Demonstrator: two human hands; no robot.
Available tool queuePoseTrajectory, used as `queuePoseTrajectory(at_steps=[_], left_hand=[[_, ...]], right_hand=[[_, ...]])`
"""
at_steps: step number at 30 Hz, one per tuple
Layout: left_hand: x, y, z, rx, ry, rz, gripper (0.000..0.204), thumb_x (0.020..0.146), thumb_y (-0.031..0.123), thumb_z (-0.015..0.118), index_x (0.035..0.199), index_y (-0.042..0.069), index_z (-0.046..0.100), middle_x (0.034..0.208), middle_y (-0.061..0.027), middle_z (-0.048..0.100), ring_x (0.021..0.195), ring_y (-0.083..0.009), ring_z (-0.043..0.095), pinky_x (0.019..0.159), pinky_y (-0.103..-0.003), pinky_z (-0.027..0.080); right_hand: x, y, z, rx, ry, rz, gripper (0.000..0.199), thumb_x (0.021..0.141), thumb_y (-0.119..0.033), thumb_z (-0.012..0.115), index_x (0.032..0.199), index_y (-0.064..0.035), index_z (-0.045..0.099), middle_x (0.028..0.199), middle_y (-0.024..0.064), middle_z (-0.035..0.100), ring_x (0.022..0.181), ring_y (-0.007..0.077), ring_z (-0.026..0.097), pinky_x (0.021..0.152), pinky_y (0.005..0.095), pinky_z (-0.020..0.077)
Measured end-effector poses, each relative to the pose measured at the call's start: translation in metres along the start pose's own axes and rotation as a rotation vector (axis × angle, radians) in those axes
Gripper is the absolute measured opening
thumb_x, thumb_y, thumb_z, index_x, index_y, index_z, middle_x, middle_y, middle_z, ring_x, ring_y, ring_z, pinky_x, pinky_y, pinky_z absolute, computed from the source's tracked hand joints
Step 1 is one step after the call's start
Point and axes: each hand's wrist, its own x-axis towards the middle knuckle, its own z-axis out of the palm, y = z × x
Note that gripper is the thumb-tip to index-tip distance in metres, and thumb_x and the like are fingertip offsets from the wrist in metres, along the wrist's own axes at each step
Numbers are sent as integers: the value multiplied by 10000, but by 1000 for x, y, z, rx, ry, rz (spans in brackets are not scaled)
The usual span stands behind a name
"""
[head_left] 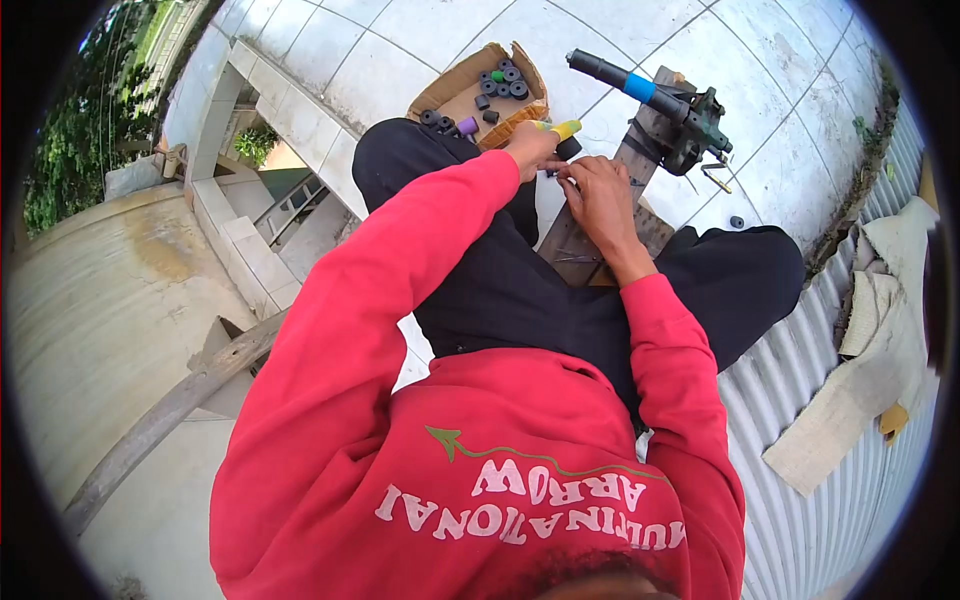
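My left hand is closed round a yellow-and-green object, which the fingers partly hide. Just below that object shows a black, round-ended piece; whether the two are joined I cannot tell. Close on the right, my right hand has its thumb and fingers pinched together, and whatever is between them is too small to name. It rests over a dark wooden board between my legs. Thin dark rods lie on the board's near part.
Beyond my left hand is a torn cardboard box with several black rollers, plus a purple roller. A dark metal clamp-like device with a blue-banded tube stands on the board's far end. One black roller lies on the tiles near my right knee.
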Motion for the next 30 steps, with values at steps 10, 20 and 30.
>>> queuePoseTrajectory(at_steps=[10, 20, 30], left_hand=[[64, -32, 14, 600, 330, 10, 588, 780, 250, 867, 1225, -77, 665, 1238, -267, 680, 1115, -306, 703, 918, -399, 578], [124, -33, 4, 224, 171, -236, 263, 974, 254, 624, 1098, 25, 663, 976, -135, 718, 848, -268, 728, 686, -405, 633], [190, -64, 2, -56, -133, -544, 253, 1093, 235, 482, 1226, 45, 585, 1053, -114, 655, 873, -219, 692, 711, -400, 659]], right_hand=[[6, 13, 46, -300, -53, -60, 135, 853, -92, 606, 835, -84, 739, 901, 71, 705, 993, 244, 648, 1063, 496, 417], [35, 15, 85, -394, -428, 73, 68, 787, -101, 667, 737, -98, 712, 762, 102, 697, 799, 279, 677, 729, 436, 450], [35, -23, 22, -240, -215, 73, 65, 791, -69, 654, 844, -65, 692, 859, 88, 681, 1048, 267, 636, 913, 447, 419]])
